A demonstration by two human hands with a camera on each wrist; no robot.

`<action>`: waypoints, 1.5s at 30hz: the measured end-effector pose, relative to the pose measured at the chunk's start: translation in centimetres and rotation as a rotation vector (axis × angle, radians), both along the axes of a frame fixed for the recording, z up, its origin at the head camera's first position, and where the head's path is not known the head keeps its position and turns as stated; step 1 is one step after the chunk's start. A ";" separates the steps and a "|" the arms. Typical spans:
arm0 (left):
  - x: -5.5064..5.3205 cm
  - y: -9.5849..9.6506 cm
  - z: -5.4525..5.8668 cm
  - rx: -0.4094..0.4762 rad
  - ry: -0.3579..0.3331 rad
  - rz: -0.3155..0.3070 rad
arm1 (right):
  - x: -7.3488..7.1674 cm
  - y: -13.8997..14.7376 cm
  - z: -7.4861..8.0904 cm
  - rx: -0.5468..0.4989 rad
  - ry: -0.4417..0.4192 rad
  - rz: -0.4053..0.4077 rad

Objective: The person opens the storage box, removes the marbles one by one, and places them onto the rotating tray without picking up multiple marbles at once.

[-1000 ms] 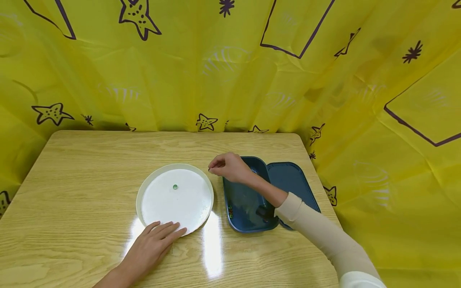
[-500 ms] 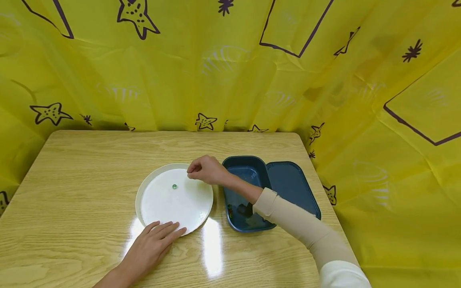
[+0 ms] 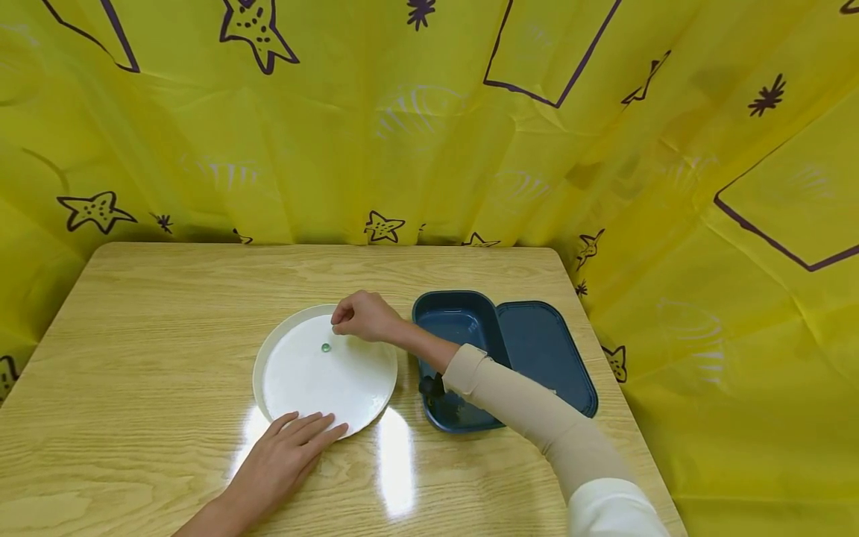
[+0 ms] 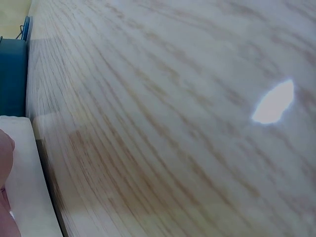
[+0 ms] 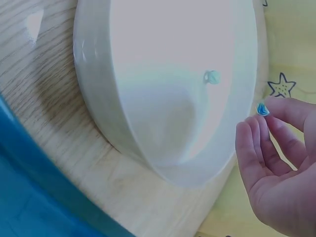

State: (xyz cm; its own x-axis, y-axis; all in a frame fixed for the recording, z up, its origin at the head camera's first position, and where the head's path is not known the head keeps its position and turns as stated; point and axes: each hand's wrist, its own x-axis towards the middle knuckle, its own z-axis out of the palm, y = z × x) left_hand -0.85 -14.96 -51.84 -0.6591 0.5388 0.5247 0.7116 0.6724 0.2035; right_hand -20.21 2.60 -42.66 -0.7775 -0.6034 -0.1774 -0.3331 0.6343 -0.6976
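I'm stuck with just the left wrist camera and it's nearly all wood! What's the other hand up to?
Observer: The right hand is pinching a small blue thing, maybe a marble; the right wrist view shows it best.
Operator: Ooh! And I only see the edge of the white plate. Is anything on it?
Observer: Yes, one small green thing sits on the plate, away from the rim.
Operator: What's that blue wall at my left edge?
Observer: That's the side of a box. The head view shows it's open at the top.
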 end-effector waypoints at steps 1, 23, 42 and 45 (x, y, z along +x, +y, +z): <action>0.0 0.0 0.0 0.001 -0.002 0.000 | -0.1 -0.1 -0.2 0.007 0.005 0.002; -0.1 0.0 -0.3 0.005 0.012 0.001 | -0.3 -1.7 -2.0 0.110 0.018 -0.027; -0.1 0.1 -0.1 -0.002 0.007 0.007 | 0.0 -2.0 -3.2 0.149 0.023 -0.038; -0.1 0.0 -0.2 -0.001 0.012 0.008 | 0.1 -1.9 -3.4 0.145 0.026 -0.030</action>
State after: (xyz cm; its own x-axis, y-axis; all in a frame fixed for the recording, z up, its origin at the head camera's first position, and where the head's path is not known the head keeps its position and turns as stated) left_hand -0.91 -14.92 -52.07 -0.6572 0.5342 0.5318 0.7086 0.6783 0.1944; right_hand -20.15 0.72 -46.02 -0.8003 -0.5494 -0.2404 -0.3295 0.7378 -0.5891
